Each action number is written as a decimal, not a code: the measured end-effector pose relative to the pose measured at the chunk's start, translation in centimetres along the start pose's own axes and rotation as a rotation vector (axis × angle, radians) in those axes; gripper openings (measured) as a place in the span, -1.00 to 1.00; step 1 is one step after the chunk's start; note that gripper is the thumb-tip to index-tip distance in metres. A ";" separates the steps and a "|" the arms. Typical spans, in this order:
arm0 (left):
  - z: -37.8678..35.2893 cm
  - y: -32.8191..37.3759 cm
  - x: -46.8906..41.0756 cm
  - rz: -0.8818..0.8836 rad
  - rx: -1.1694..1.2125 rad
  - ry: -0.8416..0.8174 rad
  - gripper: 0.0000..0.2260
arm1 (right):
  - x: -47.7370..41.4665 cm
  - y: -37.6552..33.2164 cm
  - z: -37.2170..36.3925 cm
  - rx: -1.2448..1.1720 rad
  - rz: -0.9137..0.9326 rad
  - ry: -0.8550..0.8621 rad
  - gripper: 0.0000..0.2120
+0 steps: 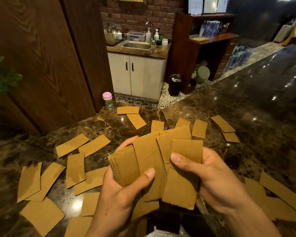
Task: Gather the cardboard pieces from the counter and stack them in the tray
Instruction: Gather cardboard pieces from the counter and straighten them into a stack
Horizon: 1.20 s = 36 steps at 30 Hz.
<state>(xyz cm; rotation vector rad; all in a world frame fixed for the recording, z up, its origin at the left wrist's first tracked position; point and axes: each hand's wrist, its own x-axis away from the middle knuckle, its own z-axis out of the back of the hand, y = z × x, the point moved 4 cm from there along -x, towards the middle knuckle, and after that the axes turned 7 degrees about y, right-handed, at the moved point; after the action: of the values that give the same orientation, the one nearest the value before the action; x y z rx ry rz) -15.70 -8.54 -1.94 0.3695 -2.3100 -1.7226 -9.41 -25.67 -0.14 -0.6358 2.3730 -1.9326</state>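
Observation:
Both hands hold a fanned bunch of brown cardboard pieces (149, 161) above the dark marble counter (246, 103). My left hand (125, 190) grips the squared-up stack at the bunch's left end, thumb on top. My right hand (207, 175) pinches the looser pieces on the right side. Several more cardboard pieces (75, 168) lie scattered flat on the counter, to the left, behind the hands and at the right (280, 192). A dark tray (174, 219) shows partly under my wrists at the bottom edge; its contents are mostly hidden.
A pink-lidded jar (107, 100) stands at the counter's far left by the wooden wall. Beyond the counter are a sink cabinet (137, 74), a black bin (175, 84) and wooden shelves. A green plant (0, 77) sits at the left edge.

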 end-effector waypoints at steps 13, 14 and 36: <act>-0.1 -0.5 0.2 0.145 0.120 -0.032 -0.56 | 0.4 -3.7 0.4 0.249 0.418 0.026 -0.85; -0.1 -0.4 0.2 0.098 0.069 0.001 -0.55 | 0.3 -3.6 0.6 0.299 0.412 0.054 -0.91; -0.3 0.3 0.5 0.124 0.193 -0.018 -0.44 | -0.6 -3.9 0.7 0.239 0.361 0.052 -0.82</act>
<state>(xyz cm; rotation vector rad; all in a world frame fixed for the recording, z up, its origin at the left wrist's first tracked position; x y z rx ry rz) -16.06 -8.85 -1.60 0.2388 -2.4637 -1.4568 -7.51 -26.76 3.27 -0.1340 2.0554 -2.0340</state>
